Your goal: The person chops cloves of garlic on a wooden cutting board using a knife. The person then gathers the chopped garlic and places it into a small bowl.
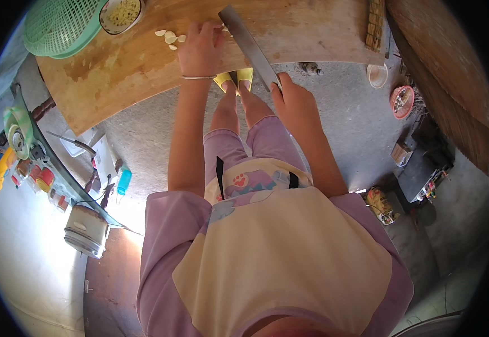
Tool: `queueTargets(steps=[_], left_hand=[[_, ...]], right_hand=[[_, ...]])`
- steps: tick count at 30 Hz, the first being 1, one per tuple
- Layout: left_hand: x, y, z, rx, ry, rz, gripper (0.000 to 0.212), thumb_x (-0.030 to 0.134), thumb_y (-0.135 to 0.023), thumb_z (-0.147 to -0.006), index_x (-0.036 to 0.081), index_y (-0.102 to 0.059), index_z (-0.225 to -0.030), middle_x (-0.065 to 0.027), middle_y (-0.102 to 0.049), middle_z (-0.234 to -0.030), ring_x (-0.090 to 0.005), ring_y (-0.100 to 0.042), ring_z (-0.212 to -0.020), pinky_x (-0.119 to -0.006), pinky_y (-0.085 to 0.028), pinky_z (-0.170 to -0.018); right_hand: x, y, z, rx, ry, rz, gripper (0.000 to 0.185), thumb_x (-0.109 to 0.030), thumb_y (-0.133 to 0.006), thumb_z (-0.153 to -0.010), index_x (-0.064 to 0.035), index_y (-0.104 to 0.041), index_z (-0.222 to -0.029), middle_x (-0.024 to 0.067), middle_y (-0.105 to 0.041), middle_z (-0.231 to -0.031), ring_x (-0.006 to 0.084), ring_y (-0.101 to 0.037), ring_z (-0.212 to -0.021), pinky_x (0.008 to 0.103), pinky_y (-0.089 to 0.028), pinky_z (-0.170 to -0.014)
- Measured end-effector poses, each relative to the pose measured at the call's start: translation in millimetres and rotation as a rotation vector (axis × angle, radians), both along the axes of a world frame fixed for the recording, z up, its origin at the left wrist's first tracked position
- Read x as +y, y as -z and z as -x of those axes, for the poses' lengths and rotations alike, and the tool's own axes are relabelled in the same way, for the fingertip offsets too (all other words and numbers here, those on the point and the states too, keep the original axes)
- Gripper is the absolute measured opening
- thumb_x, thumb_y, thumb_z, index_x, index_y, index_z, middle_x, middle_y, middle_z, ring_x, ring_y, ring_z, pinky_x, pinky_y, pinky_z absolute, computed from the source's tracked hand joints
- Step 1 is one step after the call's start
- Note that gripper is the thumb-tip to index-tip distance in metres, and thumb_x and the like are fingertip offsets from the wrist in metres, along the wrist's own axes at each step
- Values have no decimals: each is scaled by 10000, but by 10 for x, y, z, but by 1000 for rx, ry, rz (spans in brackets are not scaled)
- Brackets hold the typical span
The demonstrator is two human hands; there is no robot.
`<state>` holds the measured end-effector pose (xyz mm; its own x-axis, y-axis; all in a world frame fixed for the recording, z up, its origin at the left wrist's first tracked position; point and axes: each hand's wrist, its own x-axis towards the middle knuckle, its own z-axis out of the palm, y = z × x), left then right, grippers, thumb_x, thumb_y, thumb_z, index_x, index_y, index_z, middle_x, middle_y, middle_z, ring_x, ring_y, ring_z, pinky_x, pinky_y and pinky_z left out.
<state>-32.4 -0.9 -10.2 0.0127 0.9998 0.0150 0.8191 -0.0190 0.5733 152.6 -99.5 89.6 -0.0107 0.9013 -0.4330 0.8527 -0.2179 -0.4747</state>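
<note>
My right hand (297, 103) grips the handle of a cleaver (250, 46), whose broad blade reaches up and left over the edge of a wooden table (135, 76). My left hand (200, 50) rests on the table just left of the blade, fingers bent down. Small white pieces (225, 28) show between its fingertips and the blade; whether the fingers hold one is hidden. Several pale cloves, which look like garlic (170, 37), lie on the wood to the left of that hand.
At the table's upper left stand a green plastic basket (61, 27) and a patterned bowl (121, 16) of chopped pale food. A straw bundle (375, 25) lies at the right end. Left is a glass-topped side table with jars and a rice cooker (86, 229). Baskets (402, 102) stand on the floor at right.
</note>
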Motion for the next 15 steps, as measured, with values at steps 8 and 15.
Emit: queueTargets(steps=[8,15], left_hand=[[-19,32,13,-30,25,-52,155,298,-707,-847,184,-703,-953,-40,-637,-972,-269,-672,-765,-399,-542,-622],[-91,37,54,-92,-51,-66,138,243,-703,-858,144,-716,-953,-37,-635,-925,-216,-614,-654,-344,-517,-603]], right_hand=[[17,-19,17,-8,-15,-17,182,-214,-557,-944,-37,-526,-975,172,-643,-673,380,-647,-621,486,-514,-577],[28,18,33,-26,-28,-3,184,-223,-556,-950,-42,-529,-962,166,-642,-665,372,-651,-615,476,-515,-565]])
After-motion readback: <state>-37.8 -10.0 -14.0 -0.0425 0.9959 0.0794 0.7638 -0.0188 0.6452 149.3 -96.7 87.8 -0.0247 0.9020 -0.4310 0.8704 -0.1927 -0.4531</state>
